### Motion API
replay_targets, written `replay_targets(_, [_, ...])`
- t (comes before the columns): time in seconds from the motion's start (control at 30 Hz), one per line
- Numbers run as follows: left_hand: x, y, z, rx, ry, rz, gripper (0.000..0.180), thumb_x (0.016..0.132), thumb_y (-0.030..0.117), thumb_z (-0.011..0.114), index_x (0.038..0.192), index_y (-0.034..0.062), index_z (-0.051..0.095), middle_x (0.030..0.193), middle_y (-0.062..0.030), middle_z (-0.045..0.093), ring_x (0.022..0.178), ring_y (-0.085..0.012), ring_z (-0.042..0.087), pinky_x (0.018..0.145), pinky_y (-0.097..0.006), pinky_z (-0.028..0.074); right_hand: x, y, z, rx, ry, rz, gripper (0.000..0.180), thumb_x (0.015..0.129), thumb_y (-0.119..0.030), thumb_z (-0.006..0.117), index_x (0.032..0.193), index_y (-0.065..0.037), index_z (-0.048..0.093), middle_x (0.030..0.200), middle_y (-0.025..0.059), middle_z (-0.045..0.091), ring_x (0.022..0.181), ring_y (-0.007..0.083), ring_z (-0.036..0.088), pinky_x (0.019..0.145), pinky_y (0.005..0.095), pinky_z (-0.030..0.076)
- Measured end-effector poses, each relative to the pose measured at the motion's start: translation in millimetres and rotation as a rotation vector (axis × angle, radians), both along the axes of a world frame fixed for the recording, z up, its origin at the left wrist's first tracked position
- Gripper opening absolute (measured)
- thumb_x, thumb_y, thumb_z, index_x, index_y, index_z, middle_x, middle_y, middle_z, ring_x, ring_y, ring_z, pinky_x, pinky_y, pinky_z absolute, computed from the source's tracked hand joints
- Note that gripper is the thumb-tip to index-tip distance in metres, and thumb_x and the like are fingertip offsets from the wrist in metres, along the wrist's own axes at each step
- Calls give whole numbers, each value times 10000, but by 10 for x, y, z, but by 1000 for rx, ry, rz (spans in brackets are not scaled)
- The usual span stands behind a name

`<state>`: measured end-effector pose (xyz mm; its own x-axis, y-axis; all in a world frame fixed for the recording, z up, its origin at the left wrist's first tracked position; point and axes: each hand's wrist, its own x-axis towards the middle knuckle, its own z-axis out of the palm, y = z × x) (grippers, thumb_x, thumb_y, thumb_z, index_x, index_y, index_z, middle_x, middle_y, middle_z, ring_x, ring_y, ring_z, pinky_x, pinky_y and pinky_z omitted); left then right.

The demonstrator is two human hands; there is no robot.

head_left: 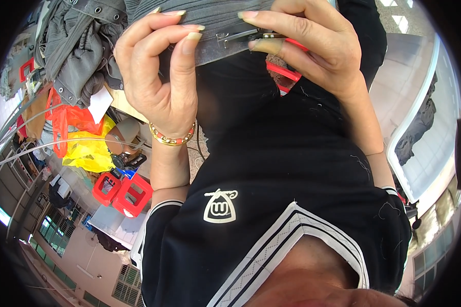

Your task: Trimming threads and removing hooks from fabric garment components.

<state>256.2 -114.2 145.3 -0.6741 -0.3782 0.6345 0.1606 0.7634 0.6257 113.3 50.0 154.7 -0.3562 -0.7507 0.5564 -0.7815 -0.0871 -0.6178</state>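
Grey ribbed cloth [210, 23] lies across the top of the view, beneath both hands. My right hand [317, 43] grips a small dark metal tool with narrow blades [239, 36]; its shape resembles thread snips, with a gold-coloured part near the fingers. The blades point left over the cloth. A tan covering wraps one of that hand's digits. My left hand [161, 66], with a gold and orange bracelet at the wrist, has thumb and fingertips drawn together over the cloth, just left of the blades. Anything pinched there is too small to make out.
Grey garments with metal eyelets [79, 56] are heaped at upper left. Below them sit an orange plastic bag [74, 115], a yellow bag [87, 152] and red stools [133, 197]. On the right, a large white tray [394, 148] holds a dark garment [417, 125].
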Motion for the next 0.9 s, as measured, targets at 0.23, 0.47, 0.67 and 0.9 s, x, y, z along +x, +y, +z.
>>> replay_targets(0.23, [-17,-8,-38,-52,39,10,125,818,43,689,942,48,670,1014,-88,626,963,-198,564,866,-289,427,47,-46,-31,-41,-90,12,411,646,-121,818,1042,-89,711,778,31,578,635,157,554,537,253,423])
replay_targets(0.47, [3,-16,-65,-36,99,60,152,835,-25,643,978,26,637,986,-96,624,936,-201,584,852,-278,442,59,6,-5,-76,-418,14,359,675,-44,810,1017,-14,703,802,58,593,655,136,553,560,243,410])
replay_targets(0.67, [60,-184,-101,-23,103,112,118,859,-29,610,973,-3,627,997,-113,612,930,-201,589,846,-288,459,-6,105,-48,-65,-385,-104,365,678,-27,810,1020,12,690,861,69,608,762,147,559,656,243,416])
replay_targets(0.9, [89,-105,31,-67,43,80,187,850,64,654,1026,4,663,1042,-108,614,988,-233,571,901,-320,439,1,147,-83,-18,-402,-118,372,683,-42,812,1030,9,689,836,62,604,733,137,548,628,236,405])
